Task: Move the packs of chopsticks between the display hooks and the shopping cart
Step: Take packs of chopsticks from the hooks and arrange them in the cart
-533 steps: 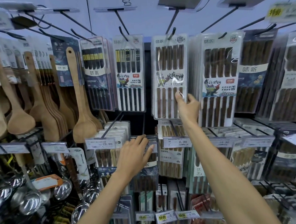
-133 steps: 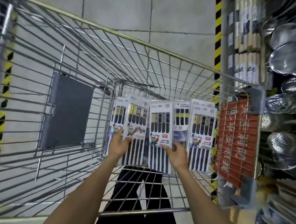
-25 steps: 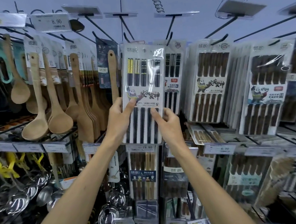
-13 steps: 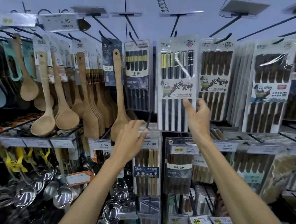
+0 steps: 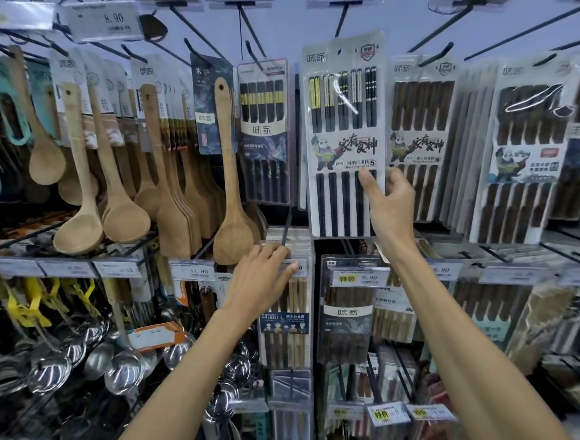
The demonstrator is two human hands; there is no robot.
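Observation:
A white pack of black chopsticks [image 5: 341,137] with a panda picture hangs upright at the upper middle of the display, under a black display hook [image 5: 340,20]. My right hand [image 5: 389,209] grips its lower right edge, thumb on the front. My left hand [image 5: 263,276] is lower and to the left, fingers loosely spread over a price tag [image 5: 297,265] on the rail, holding nothing. Packs of brown chopsticks [image 5: 420,135] hang just right of the held pack. The shopping cart is out of view.
Wooden spoons and spatulas [image 5: 121,183] hang on the left, with steel ladles [image 5: 85,358] below them. A dark chopstick pack [image 5: 264,132] hangs just left of the held pack. More packs [image 5: 347,319] and price tags fill the lower rails. Bare hooks jut out overhead.
My right hand has slid along the lower part of the pack and the pack sits a little higher. My left hand stays low near the price rail.

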